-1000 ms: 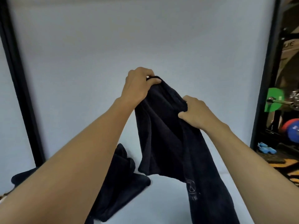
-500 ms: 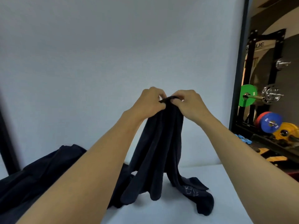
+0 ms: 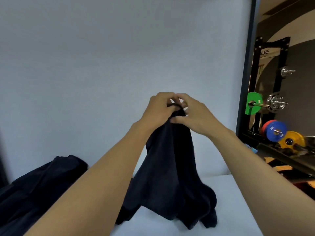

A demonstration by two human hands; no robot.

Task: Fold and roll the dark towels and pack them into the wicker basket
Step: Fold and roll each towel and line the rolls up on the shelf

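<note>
**Entry: towel folding, head view.**

- A dark navy cloth towel (image 3: 170, 167) is being held up over a white table top (image 3: 230, 201). Its top is bunched, and its lower end is trailing and crumpling on the surface.
- The left hand (image 3: 158, 109) is gripping the bunched top, with the fingers curled tightly round the cloth.
- The right hand (image 3: 196, 114) is touching the left and is pinching the same bunch. The thumb is being pressed to the near face; the fingers are behind the fold and partly blurred.
- A heap of dark towels (image 3: 42, 189) is lying on the table at the left, apart from the held one.
- A pale wall (image 3: 102, 65) is standing behind the table.
- At the right, a black metal rack (image 3: 255, 74) is being seen with three plates — a green round weight plate (image 3: 253, 103), a blue round weight plate (image 3: 275, 131) and a yellow round weight plate (image 3: 292, 139).
</note>
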